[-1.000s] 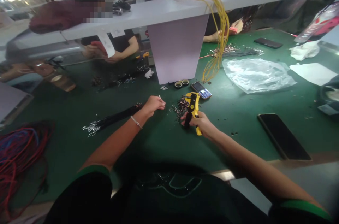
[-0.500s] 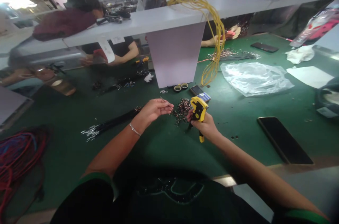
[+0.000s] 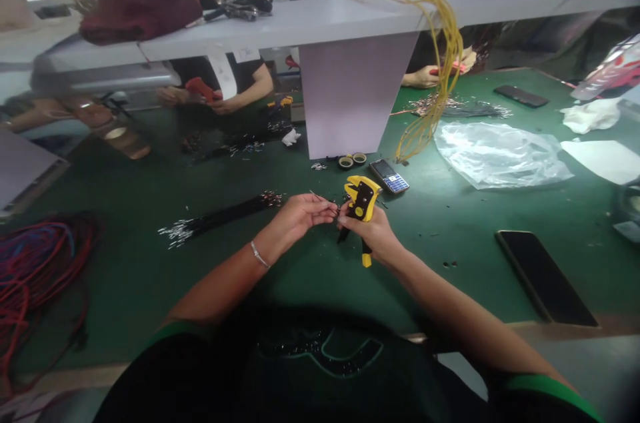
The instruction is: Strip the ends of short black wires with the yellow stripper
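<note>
My left hand point(image 3: 305, 213) is pinched around a thin dark wire point(image 3: 317, 195) near the middle of the green table. My right hand point(image 3: 373, 229) grips a yellow and black wire stripper point(image 3: 362, 199), its head pointing up. The fingertips of both hands nearly meet; whether they touch is unclear. Small metal-tipped pieces show only in part behind the fingers. To the left lies a bundle of black wires point(image 3: 225, 215) with silvery ends at the left and coppery ends at the right.
Behind my hands are tape rolls point(image 3: 345, 161), a keypad phone point(image 3: 389, 176) and a shelf post point(image 3: 355, 96). Yellow wires point(image 3: 445, 63) hang from the shelf. A black phone point(image 3: 545, 276) and a plastic bag point(image 3: 500, 153) lie right, red cables point(image 3: 40, 276) left. Other people work across the table.
My right hand has brought the wire stripper left, closer to my left hand, and it now covers much of the small-piece pile. The whole view has shifted a little.
</note>
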`<state>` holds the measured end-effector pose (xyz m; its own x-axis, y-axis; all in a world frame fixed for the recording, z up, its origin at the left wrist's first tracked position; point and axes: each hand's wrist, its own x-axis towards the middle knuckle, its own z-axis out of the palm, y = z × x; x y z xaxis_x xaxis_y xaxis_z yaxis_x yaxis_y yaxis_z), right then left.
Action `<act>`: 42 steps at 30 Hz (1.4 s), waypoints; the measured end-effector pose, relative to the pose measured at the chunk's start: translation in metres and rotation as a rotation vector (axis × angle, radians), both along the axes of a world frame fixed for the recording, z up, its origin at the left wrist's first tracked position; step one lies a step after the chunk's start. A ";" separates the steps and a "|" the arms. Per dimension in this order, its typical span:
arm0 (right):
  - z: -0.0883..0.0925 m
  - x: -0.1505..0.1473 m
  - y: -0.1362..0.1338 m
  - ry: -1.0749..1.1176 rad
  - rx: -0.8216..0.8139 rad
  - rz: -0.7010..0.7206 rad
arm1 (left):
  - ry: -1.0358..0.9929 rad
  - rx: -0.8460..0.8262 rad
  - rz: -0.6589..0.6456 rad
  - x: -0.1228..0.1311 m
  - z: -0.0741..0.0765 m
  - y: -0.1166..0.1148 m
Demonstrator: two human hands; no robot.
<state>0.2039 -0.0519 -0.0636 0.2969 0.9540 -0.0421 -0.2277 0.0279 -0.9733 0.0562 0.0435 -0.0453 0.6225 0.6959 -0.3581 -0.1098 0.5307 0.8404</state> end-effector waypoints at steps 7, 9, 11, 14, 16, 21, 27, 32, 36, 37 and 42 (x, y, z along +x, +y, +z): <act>-0.008 0.001 0.003 0.003 -0.025 0.001 | 0.033 0.060 0.006 -0.001 -0.003 -0.005; -0.009 0.001 0.002 -0.005 -0.039 0.017 | 0.040 0.072 -0.015 -0.001 -0.003 -0.005; -0.011 0.001 0.001 -0.020 -0.045 0.025 | 0.041 0.093 -0.021 -0.001 -0.004 -0.006; -0.013 0.001 -0.003 -0.024 -0.048 0.026 | 0.049 0.126 -0.006 -0.001 -0.004 -0.007; -0.014 0.001 -0.005 -0.017 -0.052 0.029 | 0.047 0.148 -0.011 -0.001 -0.004 -0.008; -0.014 0.001 -0.009 -0.010 -0.054 0.034 | 0.021 0.204 -0.061 -0.001 -0.001 -0.012; -0.014 0.000 -0.011 -0.042 -0.055 0.048 | 0.054 0.232 -0.070 -0.002 0.006 -0.013; -0.015 0.000 -0.013 -0.060 -0.055 0.063 | 0.071 0.263 -0.100 -0.002 0.003 -0.009; -0.015 0.000 -0.013 -0.076 -0.053 0.079 | 0.088 0.304 -0.085 -0.003 0.000 -0.007; -0.015 0.000 -0.013 -0.079 -0.055 0.082 | 0.093 0.309 -0.078 -0.003 -0.001 -0.007; -0.013 -0.002 -0.013 -0.109 -0.056 0.081 | 0.092 0.273 -0.083 -0.001 -0.001 -0.010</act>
<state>0.2022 -0.0651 -0.0764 0.2243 0.9721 -0.0679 -0.1198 -0.0416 -0.9919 0.0548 0.0333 -0.0468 0.6550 0.7221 -0.2224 0.0080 0.2877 0.9577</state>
